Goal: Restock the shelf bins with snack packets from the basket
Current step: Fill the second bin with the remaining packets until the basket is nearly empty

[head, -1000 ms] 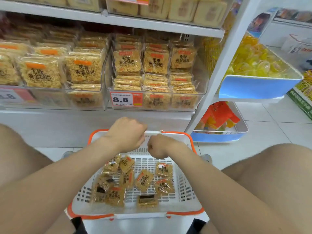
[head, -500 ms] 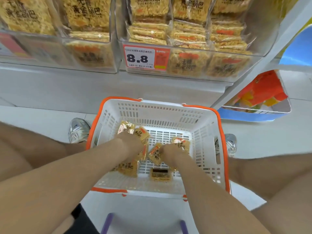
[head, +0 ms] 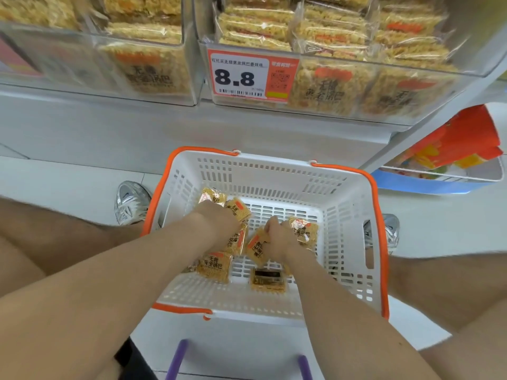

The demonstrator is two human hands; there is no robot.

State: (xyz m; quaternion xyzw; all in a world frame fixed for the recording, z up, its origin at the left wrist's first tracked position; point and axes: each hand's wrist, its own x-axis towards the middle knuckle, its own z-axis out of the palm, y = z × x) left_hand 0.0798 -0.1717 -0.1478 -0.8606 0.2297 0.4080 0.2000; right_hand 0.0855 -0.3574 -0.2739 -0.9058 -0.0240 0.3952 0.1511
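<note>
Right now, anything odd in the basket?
One packet, by the basket's near wall, shows a dark panel instead of the orange label on the other packets; probably flipped over. No spill or tear visible.

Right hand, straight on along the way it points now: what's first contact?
The orange-labelled snack packet right under the right hand; its curled fingers seem to be on it. Past that, only the basket floor, though depth is hard to judge.
</note>
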